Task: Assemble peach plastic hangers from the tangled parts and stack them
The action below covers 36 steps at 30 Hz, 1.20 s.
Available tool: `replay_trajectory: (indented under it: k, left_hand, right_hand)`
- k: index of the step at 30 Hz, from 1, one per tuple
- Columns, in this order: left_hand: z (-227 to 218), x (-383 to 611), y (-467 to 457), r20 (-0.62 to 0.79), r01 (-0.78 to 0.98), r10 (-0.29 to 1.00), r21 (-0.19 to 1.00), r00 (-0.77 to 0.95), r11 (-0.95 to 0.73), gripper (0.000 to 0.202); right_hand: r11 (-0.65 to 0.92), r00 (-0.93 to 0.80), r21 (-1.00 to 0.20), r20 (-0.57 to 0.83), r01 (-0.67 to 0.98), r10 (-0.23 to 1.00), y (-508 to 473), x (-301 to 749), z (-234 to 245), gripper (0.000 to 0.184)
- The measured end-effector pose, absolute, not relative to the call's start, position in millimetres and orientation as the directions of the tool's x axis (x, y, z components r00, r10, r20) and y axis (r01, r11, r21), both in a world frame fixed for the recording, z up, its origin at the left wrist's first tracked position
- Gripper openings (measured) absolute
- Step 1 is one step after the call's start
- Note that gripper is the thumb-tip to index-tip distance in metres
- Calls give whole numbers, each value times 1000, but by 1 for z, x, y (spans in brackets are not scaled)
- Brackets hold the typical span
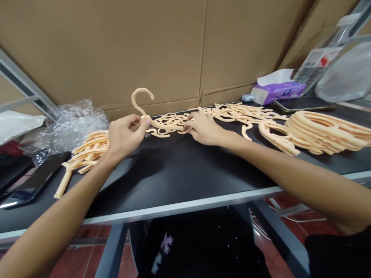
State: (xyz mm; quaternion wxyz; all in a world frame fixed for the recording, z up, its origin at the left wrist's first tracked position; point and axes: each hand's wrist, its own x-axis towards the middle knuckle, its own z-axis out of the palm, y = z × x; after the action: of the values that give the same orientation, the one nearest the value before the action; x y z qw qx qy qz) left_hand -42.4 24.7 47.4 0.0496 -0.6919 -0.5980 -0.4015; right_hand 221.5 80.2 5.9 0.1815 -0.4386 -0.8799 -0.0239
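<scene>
Peach plastic hanger (132, 101) was held over the black table (179, 173), hook up, its neck pinched tightly in the left hand (126, 135). The right hand (203, 129), fingers slightly spread, pressed near the hanger's far end; whether it gripped was unclear. Nearby sat one tangled peach heap (232, 112), a left stack (89, 148), a right stack (324, 131), and a purple tissue box (278, 90), its label unreadable.

Two bare hands, left (126, 135) and right (204, 129), one peach plastic hanger with a curved hook (133, 101), and three heaps of matching hangers, at left (89, 148), centre (232, 114) and right (327, 131) of the frame. At upper right, one purple tissue packet (278, 90) and one black smartphone (303, 103).
</scene>
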Motion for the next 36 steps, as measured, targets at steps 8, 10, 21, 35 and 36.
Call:
replay_trajectory:
  k: [8, 10, 21, 35, 36]
  left_hand:
    - [45, -39, 23, 613, 851, 790, 416, 0, -322, 37]
    - [46, -34, 19, 593, 834, 804, 429, 30, -348, 37]
    - [45, -29, 17, 530, 832, 839, 406, 123, -378, 42]
    - [42, -29, 20, 513, 819, 854, 449, 90, -356, 40]
    - [41, -30, 21, 510, 815, 856, 456, 90, -357, 39]
  right_hand:
    - [402, -348, -46, 418, 914, 839, 91, 252, 40, 38]
    - [326, -288, -33, 392, 945, 874, 96, 265, 48, 37]
    - [129, -136, 45, 231, 991, 963, 109, 294, 51, 32]
    - [66, -75, 117, 78, 991, 994, 116, 298, 46, 28]
    - [57, -65, 109, 71, 992, 995, 113, 300, 50, 28]
